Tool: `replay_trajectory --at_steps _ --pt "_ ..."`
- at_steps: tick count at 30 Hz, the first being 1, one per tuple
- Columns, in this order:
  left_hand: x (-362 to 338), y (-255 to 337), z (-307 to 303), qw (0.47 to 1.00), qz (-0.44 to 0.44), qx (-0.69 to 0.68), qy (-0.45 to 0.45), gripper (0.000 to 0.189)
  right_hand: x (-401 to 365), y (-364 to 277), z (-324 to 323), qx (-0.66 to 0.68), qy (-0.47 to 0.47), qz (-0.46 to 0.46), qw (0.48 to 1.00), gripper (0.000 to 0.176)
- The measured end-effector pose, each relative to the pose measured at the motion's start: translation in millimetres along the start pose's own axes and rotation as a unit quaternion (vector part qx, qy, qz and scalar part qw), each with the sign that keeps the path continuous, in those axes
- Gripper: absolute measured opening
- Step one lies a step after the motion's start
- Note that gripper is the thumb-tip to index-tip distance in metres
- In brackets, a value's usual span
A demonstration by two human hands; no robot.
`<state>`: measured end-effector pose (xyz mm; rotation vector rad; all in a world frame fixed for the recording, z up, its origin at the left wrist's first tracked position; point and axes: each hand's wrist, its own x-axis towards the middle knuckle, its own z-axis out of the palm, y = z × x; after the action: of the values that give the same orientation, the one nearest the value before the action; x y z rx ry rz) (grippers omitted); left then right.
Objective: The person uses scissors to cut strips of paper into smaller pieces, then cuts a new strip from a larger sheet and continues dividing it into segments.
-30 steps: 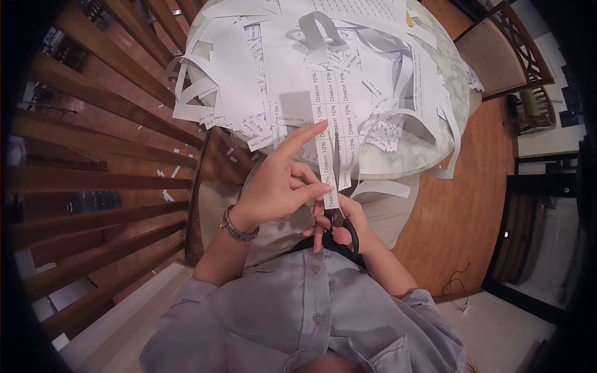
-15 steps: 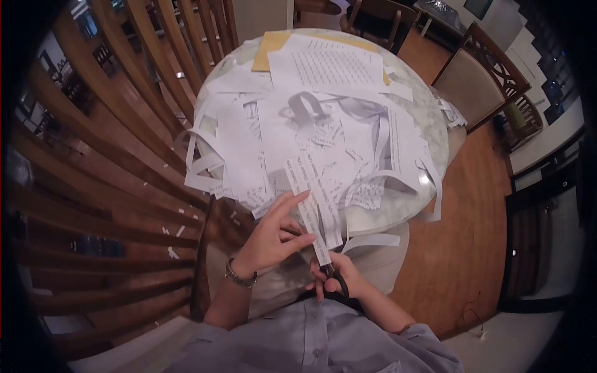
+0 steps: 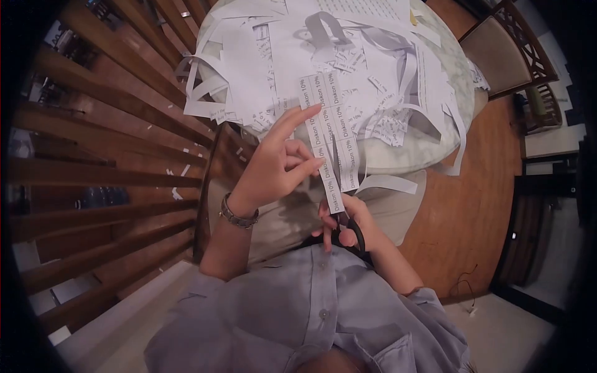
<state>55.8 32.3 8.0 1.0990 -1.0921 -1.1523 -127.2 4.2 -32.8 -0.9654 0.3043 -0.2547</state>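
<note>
My left hand (image 3: 280,158), with a watch (image 3: 238,212) on its wrist, pinches the left edge of printed paper strips (image 3: 333,133) that read "Diskon 10%". Black-handled scissors (image 3: 354,235) are in my right hand (image 3: 360,227), below the lower end of the strips. The scissor blades are mostly hidden behind the paper. A cut separates the left strip from the others in its lower part. Beyond my hands, many small cut slips (image 3: 385,127) lie on the table among larger sheets.
The round marble table (image 3: 398,163) holds white sheets (image 3: 239,68) and curled paper strips (image 3: 435,127). Wooden slats (image 3: 118,177) stand at the left. A chair (image 3: 497,56) is at the upper right. Paper scraps (image 3: 176,194) lie on the floor.
The view has tilted down, so the table and hands appear higher. Both hands keep their hold, and the gap between the left strip and the others looks wider.
</note>
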Motion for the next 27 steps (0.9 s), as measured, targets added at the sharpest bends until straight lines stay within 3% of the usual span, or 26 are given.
replay_trajectory --at_steps 10,15,19,25,27 --pt "4.3 -2.0 -3.2 0.999 0.028 0.037 -0.004 0.058 1.8 1.7 -2.0 0.005 0.011 0.009 1.0 0.041" --pt "4.0 0.0 -5.6 0.998 0.012 0.054 -0.008 0.057 1.8 1.8 -3.5 -0.013 0.004 0.003 1.0 0.053" --pt "4.6 6.2 -5.2 0.999 -0.007 0.051 -0.018 0.059 1.3 -1.8 -0.9 -0.017 0.017 0.027 0.999 0.054" --pt "5.1 4.9 -6.8 0.999 -0.009 0.045 -0.021 0.06 1.6 2.0 -1.9 -0.034 0.017 -0.006 0.999 0.05" --pt "5.9 4.0 -7.5 0.999 -0.014 0.026 -0.023 0.06 0.8 -1.6 -0.9 -0.071 0.035 0.036 0.996 0.054"
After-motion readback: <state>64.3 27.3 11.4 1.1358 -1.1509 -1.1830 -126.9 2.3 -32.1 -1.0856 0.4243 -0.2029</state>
